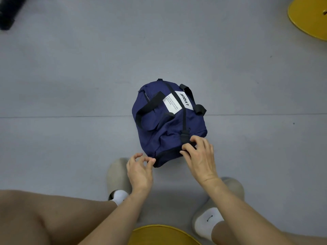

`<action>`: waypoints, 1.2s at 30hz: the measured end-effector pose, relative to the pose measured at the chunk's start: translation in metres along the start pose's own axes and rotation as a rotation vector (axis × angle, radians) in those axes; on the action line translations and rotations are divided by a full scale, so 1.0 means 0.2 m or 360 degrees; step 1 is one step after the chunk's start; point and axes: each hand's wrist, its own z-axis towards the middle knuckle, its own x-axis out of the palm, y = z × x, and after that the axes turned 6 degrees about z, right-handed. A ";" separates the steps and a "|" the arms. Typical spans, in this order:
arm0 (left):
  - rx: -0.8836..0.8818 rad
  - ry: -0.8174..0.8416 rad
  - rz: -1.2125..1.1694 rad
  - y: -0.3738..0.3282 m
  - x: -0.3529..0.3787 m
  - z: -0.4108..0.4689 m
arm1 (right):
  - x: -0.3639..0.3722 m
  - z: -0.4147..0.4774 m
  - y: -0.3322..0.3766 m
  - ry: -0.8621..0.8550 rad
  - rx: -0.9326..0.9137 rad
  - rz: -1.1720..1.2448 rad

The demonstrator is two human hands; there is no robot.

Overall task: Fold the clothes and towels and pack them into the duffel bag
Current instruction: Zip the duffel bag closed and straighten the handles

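A navy duffel bag (164, 128) with black straps and white labels lies closed on the grey floor in front of me. My right hand (199, 154) grips the bag's near end, fingers curled over the black strap by the buckle. My left hand (139, 168) is at the bag's near left corner, thumb and forefinger pinching a small black part there, likely the zipper pull. No clothes or towels are in view.
My two feet in beige slippers (117, 175) and white socks stand just behind my hands. A yellow round seat (162, 235) is under me. Another yellow round object (309, 18) sits at the far right, and a dark object (8, 13) at the far left.
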 end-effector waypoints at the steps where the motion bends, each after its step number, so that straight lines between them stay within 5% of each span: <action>1: 0.0009 0.0005 0.0005 0.01 -0.01 0.00 | 0.00 0.00 0.03 0.0026 -0.0090 0.0027; 4: 0.0109 -0.0011 0.0054 0.03 -0.03 -0.01 | 0.04 0.02 0.12 0.0290 -0.0428 -0.0075; 7: 0.0182 -0.0011 0.0129 0.01 -0.05 -0.01 | 0.09 0.05 0.17 0.0506 -0.0460 -0.0160; 18: 0.0556 0.0039 0.0883 0.17 -0.01 0.10 | 0.14 0.06 0.17 0.0317 -0.0429 -0.0076; 24: -0.0050 0.0640 0.0873 0.27 0.11 0.18 | 0.19 0.06 0.15 0.0154 -0.0434 -0.0036; 36: -0.0079 0.0956 0.1103 0.21 0.13 0.31 | 0.23 0.03 0.19 0.0249 -0.0319 -0.0038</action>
